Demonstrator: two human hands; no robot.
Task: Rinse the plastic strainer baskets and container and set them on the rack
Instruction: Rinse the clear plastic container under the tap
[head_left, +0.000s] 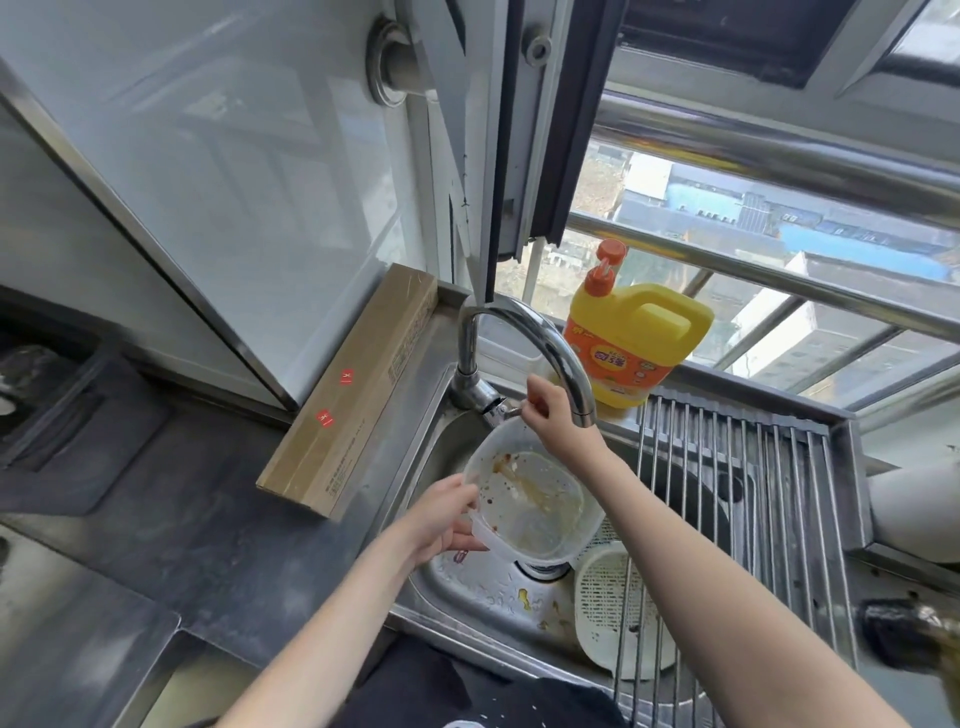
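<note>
A clear plastic container (524, 499) smeared with orange-brown sauce is held tilted over the sink (467, 582), under the tap spout. My left hand (441, 519) grips its near-left rim. My right hand (550, 410) is closed on the faucet lever (498, 408) at the tap's base. No water stream is visible. A white plastic strainer basket (602, 608) lies in the sink at the right, partly under the metal roll-up rack (737, 493). Another strainer's edge (602, 530) peeks out behind the container.
The chrome faucet (519, 332) arches over the basin. A yellow dish-soap jug (634, 343) stands on the window ledge behind the rack. A long cardboard box (353, 395) leans on the counter left of the sink. Food scraps lie on the sink floor.
</note>
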